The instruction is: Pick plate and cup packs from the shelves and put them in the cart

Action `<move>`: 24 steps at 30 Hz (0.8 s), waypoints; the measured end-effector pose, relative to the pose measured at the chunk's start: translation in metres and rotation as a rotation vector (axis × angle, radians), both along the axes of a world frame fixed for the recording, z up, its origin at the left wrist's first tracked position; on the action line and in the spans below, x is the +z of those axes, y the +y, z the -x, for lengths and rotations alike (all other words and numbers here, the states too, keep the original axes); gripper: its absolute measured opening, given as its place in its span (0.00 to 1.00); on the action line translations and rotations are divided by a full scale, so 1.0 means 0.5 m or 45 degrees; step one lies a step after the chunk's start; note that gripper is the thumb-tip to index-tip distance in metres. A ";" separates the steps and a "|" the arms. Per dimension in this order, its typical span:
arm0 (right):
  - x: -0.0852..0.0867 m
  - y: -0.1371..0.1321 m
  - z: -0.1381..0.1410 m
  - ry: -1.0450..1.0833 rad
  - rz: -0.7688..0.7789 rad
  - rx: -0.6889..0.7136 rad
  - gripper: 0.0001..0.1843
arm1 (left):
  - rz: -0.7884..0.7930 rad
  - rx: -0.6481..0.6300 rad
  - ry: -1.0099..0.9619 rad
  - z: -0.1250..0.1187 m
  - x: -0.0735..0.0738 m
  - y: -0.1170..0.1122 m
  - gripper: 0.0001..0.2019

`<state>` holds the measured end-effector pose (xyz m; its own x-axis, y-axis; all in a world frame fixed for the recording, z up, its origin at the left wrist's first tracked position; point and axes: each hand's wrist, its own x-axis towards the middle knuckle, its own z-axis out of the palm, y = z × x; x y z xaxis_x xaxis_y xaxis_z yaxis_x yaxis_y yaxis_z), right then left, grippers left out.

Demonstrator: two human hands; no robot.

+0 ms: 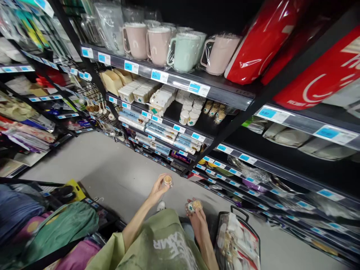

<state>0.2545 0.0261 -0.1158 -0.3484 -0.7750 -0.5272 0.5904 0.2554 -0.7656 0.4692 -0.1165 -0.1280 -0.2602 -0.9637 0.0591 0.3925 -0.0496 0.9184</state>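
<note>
I'm monitoring a gap between left hand and right hand; shelving is standing ahead, basket blocking rightward.

- The head camera looks forward and steeply down from above the person's shirt.
- It faces shelves sloping down rightward, their upper tiers nearer.
- Left hand and right hand show low, above the floor.

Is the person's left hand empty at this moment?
No, the left hand holds a small round container with a tan top between its fingers.
</note>
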 end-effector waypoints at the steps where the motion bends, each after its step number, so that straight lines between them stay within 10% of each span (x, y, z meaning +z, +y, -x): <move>1: -0.002 0.001 0.000 -0.015 0.002 -0.004 0.28 | 0.038 0.045 -0.056 0.000 0.001 -0.002 0.25; 24: -0.027 0.012 -0.006 0.047 0.039 -0.010 0.26 | 0.628 0.261 -0.403 -0.004 0.034 -0.007 0.15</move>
<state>0.2574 0.0319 -0.1292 -0.3734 -0.7877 -0.4899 0.5633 0.2271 -0.7944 0.4711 -0.1202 -0.1108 -0.1506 -0.8746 0.4608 0.0540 0.4581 0.8872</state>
